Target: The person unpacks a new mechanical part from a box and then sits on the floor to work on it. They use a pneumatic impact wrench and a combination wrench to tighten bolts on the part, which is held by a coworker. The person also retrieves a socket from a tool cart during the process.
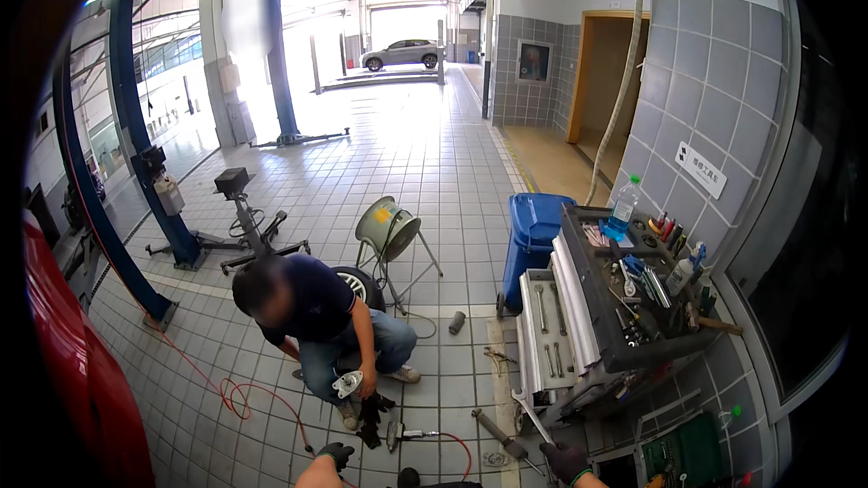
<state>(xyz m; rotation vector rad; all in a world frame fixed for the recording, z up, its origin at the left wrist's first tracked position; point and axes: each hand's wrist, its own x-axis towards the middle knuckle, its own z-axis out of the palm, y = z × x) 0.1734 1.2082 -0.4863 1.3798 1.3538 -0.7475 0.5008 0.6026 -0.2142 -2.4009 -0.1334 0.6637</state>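
My right hand [568,463], in a dark glove, is closed around a long silver wrench [533,414]. The wrench's open jaw points up and away, beside the tool cart's drawers. My left hand [336,454], also gloved, is low in the middle-left; its fingers are too small and dark to read. Close to it lies the end of a red air hose [294,417]. On the floor between my hands are an air tool [395,436] and a shock absorber [493,429]. A squatting co-worker [312,307] holds a silver metal part [347,384] above black gloves or rubber [372,417].
On the right stands a tool cart [604,343], its drawer [533,370] pulled out with wrenches inside. A blue bin [533,235], a fan on a stand [387,228], a wheel [362,287] and a grey cylinder [457,323] are ahead. A red car [77,370] borders the left.
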